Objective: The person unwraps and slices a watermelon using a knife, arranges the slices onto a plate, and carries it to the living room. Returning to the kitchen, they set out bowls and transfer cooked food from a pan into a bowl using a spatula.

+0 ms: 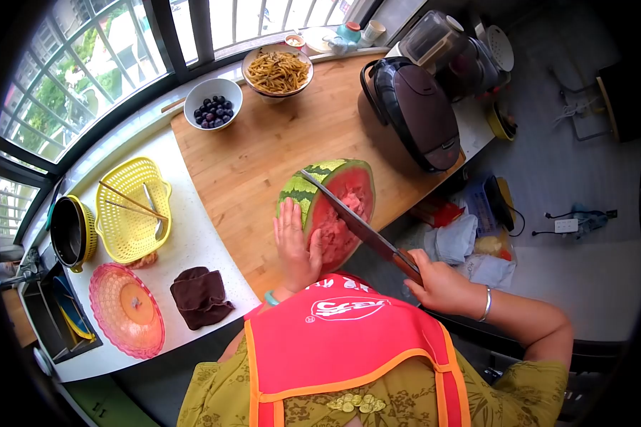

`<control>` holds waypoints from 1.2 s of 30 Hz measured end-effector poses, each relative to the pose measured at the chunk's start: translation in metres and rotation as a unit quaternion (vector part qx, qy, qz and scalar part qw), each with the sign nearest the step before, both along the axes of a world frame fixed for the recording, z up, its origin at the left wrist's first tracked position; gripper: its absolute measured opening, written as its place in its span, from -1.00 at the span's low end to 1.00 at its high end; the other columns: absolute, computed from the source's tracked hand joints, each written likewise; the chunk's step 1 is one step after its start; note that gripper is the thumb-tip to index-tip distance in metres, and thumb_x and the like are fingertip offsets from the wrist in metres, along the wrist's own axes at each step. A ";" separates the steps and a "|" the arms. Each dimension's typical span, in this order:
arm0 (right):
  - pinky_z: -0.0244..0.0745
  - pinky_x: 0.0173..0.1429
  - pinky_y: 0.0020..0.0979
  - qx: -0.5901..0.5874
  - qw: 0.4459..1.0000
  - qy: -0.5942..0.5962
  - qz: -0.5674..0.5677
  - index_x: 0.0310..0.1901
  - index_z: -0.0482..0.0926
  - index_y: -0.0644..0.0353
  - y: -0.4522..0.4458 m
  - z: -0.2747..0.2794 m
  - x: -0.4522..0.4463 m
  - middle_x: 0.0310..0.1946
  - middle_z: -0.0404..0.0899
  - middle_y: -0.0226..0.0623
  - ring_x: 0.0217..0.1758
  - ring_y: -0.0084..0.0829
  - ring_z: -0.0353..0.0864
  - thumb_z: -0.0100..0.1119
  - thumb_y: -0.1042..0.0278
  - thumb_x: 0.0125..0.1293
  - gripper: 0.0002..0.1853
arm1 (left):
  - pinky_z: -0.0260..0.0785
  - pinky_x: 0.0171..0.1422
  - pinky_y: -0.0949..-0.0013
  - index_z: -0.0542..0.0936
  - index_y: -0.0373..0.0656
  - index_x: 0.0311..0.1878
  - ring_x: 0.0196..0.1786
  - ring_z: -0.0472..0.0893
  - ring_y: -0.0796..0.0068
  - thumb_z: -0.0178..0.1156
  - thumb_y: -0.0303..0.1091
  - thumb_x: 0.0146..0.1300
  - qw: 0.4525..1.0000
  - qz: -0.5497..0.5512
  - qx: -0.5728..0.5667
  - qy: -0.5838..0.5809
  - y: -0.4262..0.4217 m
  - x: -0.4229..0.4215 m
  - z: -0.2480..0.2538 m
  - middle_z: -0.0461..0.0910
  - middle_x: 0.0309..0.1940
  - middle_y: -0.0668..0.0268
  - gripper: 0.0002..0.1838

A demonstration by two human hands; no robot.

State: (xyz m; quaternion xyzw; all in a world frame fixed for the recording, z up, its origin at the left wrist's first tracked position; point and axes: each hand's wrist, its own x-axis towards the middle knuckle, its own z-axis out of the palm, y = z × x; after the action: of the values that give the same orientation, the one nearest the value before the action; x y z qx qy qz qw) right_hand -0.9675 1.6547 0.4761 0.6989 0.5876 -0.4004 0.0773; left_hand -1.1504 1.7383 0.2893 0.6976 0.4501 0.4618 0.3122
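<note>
A cut watermelon (pixel 356 186), green striped rind to the left and red flesh facing right, rests on the wooden board (pixel 263 153) close in front of me. My left hand (pixel 296 243) lies against its rind, fingers stretched out, thumb by the flesh. In my right hand (pixel 438 283) is the handle of a long knife (pixel 360 226). The blade slants up and left across the melon, its tip over the striped rind; whether the edge touches or has entered the flesh I cannot tell.
Behind the melon stand a bowl of blueberry-like dark fruit (pixel 213 112), a bowl of brown strips (pixel 278 72) and a dark rice cooker (pixel 415 114). At left are a yellow basket (pixel 124 235) holding chopsticks, a pink plate (pixel 127 311) and a brown cloth (pixel 199 297).
</note>
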 end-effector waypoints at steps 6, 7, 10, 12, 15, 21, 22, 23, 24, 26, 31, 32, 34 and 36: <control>0.38 -0.33 -0.03 0.060 0.998 -0.010 -0.008 -0.11 0.18 0.24 -0.014 -0.084 0.024 -0.46 0.50 0.08 -0.37 0.10 0.50 0.05 0.34 0.18 -0.67 | -0.13 0.39 0.10 0.15 -0.32 0.27 0.36 0.08 0.02 0.07 -0.42 0.17 0.997 0.025 -0.058 -0.040 0.014 -0.005 0.000 0.10 0.29 -0.03 -0.40; 0.38 -0.32 -0.03 0.070 0.997 -0.009 -0.009 -0.13 0.19 0.23 -0.015 -0.095 0.028 -0.45 0.51 0.07 -0.37 0.10 0.51 0.06 0.34 0.17 -0.68 | -0.11 0.38 0.12 0.15 -0.32 0.27 0.36 0.08 0.02 0.06 -0.43 0.17 0.995 0.026 -0.080 -0.055 0.018 -0.007 0.001 0.11 0.29 -0.03 -0.41; 0.40 -0.31 -0.03 0.064 0.997 0.004 -0.032 -0.14 0.21 0.21 -0.018 -0.107 0.035 -0.43 0.51 0.07 -0.35 0.09 0.51 0.06 0.34 0.17 -0.70 | -0.07 0.37 0.21 0.16 -0.33 0.27 0.35 0.12 0.08 0.06 -0.46 0.18 0.995 0.027 -0.088 -0.049 0.020 -0.006 0.004 0.12 0.29 -0.02 -0.42; 0.40 -0.31 -0.03 0.083 0.995 0.021 -0.047 -0.14 0.22 0.20 -0.027 -0.124 0.042 -0.43 0.52 0.06 -0.35 0.08 0.51 0.06 0.34 0.17 -0.70 | -0.04 0.37 0.27 0.16 -0.33 0.27 0.34 0.14 0.13 0.05 -0.49 0.18 0.997 0.015 -0.071 -0.038 0.023 -0.001 0.007 0.12 0.30 0.00 -0.43; 0.41 -0.29 -0.05 0.100 0.991 0.036 -0.075 -0.14 0.24 0.19 -0.038 -0.147 0.044 -0.42 0.53 0.03 -0.34 0.06 0.52 0.06 0.34 0.17 -0.72 | 0.00 0.35 0.29 0.17 -0.32 0.27 0.33 0.17 0.17 0.05 -0.49 0.19 0.998 0.006 -0.054 -0.017 0.025 0.004 0.009 0.13 0.29 0.01 -0.43; 0.42 -0.29 -0.07 0.154 0.985 0.058 -0.054 -0.13 0.25 0.22 -0.027 -0.142 0.030 -0.46 0.52 0.04 -0.35 0.07 0.53 0.10 0.31 0.15 -0.67 | 0.14 0.26 0.39 0.14 -0.39 0.27 0.22 0.32 0.32 0.03 -0.46 0.24 0.951 -0.009 -0.218 -0.219 0.043 -0.015 -0.001 0.28 0.20 0.06 -0.45; 0.42 -0.29 -0.06 0.145 0.988 0.042 -0.041 -0.16 0.24 0.24 -0.020 -0.132 0.028 -0.49 0.52 0.05 -0.36 0.07 0.53 0.11 0.30 0.14 -0.67 | 0.22 0.19 0.45 0.12 -0.40 0.28 0.12 0.38 0.43 0.02 -0.45 0.26 0.947 -0.010 -0.220 -0.232 0.045 -0.017 -0.001 0.34 0.14 0.09 -0.44; 0.42 -0.29 -0.06 0.147 0.987 0.047 -0.043 -0.16 0.24 0.24 -0.014 -0.125 0.026 -0.49 0.52 0.05 -0.36 0.07 0.53 0.11 0.30 0.14 -0.67 | 0.22 0.19 0.45 0.12 -0.40 0.28 0.12 0.38 0.43 0.02 -0.45 0.26 0.949 -0.011 -0.218 -0.228 0.046 -0.019 -0.001 0.34 0.14 0.09 -0.44; 0.42 -0.29 -0.05 0.135 0.989 0.039 -0.039 -0.17 0.24 0.24 -0.009 -0.120 0.025 -0.49 0.52 0.05 -0.36 0.07 0.53 0.11 0.30 0.13 -0.67 | 0.23 0.17 0.46 0.12 -0.40 0.28 0.10 0.40 0.45 0.02 -0.44 0.26 0.945 -0.005 -0.224 -0.236 0.047 -0.021 -0.002 0.37 0.11 0.10 -0.44; 0.42 -0.28 -0.04 0.124 0.991 0.032 -0.032 -0.18 0.24 0.24 -0.006 -0.118 0.023 -0.49 0.53 0.04 -0.36 0.07 0.53 0.11 0.30 0.13 -0.67 | 0.24 0.16 0.47 0.12 -0.40 0.28 0.07 0.41 0.46 0.02 -0.43 0.26 0.942 0.005 -0.230 -0.244 0.048 -0.024 -0.002 0.39 0.09 0.11 -0.44; 0.42 -0.29 -0.03 0.146 0.988 0.023 -0.034 -0.18 0.27 0.23 -0.004 -0.162 0.029 -0.51 0.53 0.04 -0.38 0.07 0.53 0.11 0.30 0.12 -0.69 | 0.27 0.11 0.48 0.14 -0.40 0.27 0.01 0.44 0.51 0.04 -0.42 0.26 0.939 0.029 -0.220 -0.264 0.052 -0.033 -0.014 0.43 0.03 0.16 -0.45; 0.42 -0.29 -0.03 0.146 0.989 0.029 -0.027 -0.18 0.27 0.23 0.001 -0.173 0.027 -0.51 0.53 0.04 -0.38 0.07 0.53 0.11 0.30 0.12 -0.69 | 0.27 0.11 0.48 0.14 -0.40 0.27 0.01 0.44 0.51 0.04 -0.42 0.26 0.940 0.038 -0.217 -0.261 0.053 -0.036 -0.016 0.43 0.03 0.16 -0.45; 0.41 -0.30 -0.03 0.146 0.988 0.027 -0.038 -0.20 0.32 0.22 0.011 -0.191 0.030 -0.51 0.53 0.05 -0.39 0.08 0.53 0.10 0.31 0.12 -0.73 | 0.29 0.09 0.49 0.17 -0.39 0.26 0.00 0.45 0.52 0.04 -0.40 0.27 0.938 0.028 -0.219 -0.267 0.059 -0.035 -0.016 0.44 0.02 0.17 -0.47; 0.41 -0.30 -0.03 0.171 0.983 0.046 -0.037 -0.21 0.34 0.22 0.026 -0.220 0.028 -0.51 0.53 0.05 -0.39 0.08 0.52 0.09 0.31 0.12 -0.75 | 0.30 0.08 0.50 0.19 -0.38 0.25 -0.01 0.45 0.53 0.04 -0.39 0.27 0.930 0.025 -0.240 -0.279 0.071 -0.043 -0.013 0.45 0.01 0.17 -0.48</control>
State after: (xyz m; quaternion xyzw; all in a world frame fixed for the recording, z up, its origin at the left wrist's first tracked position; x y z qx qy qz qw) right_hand -0.9395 1.6812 0.2559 0.7043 0.6239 -0.3278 -0.0855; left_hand -1.1932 1.8089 0.2760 0.4337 0.4594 0.5238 0.5714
